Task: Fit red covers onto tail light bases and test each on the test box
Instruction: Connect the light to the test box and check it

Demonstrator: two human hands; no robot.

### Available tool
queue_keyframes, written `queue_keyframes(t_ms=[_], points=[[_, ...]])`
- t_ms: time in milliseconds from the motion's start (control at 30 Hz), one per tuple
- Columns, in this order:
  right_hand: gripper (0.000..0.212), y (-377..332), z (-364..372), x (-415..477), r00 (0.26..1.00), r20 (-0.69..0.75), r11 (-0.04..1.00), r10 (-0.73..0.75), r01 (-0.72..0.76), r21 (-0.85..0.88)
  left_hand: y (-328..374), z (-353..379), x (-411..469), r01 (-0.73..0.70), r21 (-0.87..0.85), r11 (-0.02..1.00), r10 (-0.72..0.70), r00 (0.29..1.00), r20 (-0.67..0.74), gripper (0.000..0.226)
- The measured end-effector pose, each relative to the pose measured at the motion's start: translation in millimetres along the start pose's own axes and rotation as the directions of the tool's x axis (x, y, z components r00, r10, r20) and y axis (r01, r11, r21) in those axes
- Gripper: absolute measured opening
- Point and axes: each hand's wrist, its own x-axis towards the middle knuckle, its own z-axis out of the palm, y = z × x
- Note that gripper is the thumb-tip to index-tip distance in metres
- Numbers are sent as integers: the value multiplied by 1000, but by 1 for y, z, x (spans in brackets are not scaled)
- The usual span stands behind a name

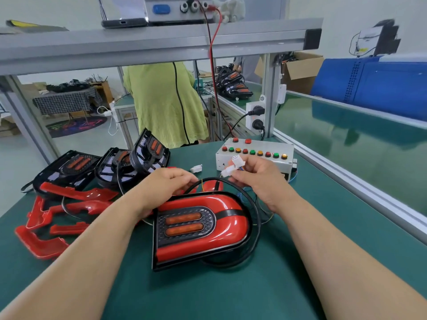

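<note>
Though one tail light (201, 229) is covered but untested, the right hand (261, 179) pinches its connector (227, 172), the left hand (166, 183) grips its cable (251, 204); three bases (76, 167) wait.

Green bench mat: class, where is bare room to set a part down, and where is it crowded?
Bare: near strip below the assembled red tail light, and right side between the right hand and aluminium rail. Crowded: left, with loose red covers and black bases.

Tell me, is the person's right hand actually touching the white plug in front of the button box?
Touching. The head view shows the right hand pinching the white plug between thumb and fingertips, with no gap between them.
</note>
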Motion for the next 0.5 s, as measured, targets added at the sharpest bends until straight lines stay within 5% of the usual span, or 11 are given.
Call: queue_keyframes(t_ms=[300, 500], points=[[20, -7, 2, -5, 996, 83, 995, 18, -26, 99, 14, 24, 4, -133, 67, 989, 132, 991, 20, 15], [26, -8, 2, -4, 990, 141, 999, -29, 22, 48, 19, 20, 9, -64, -43, 997, 70, 985, 160, 32]])
